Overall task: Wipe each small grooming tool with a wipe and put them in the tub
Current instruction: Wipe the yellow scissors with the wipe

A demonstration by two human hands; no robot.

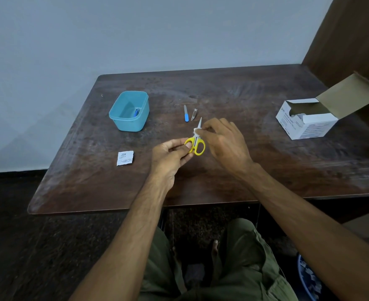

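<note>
My left hand (170, 156) grips the yellow-handled scissors (197, 145) by the left handle loop, blades pointing away from me. My right hand (222, 142) pinches a small white wipe (196, 131) around the blades near the pivot. Beyond them on the table lie a blue-handled nail file (186, 114) and a metal nail clipper (193, 115), side by side. The blue tub (122, 124) stands at the left, with a small blue tool (137, 112) inside it.
A torn white wipe sachet (125, 158) lies on the dark wooden table (266, 170) left of my hands. An open white box of wipes (305, 122) stands at the right. A brown wall panel (353, 40) rises at the far right.
</note>
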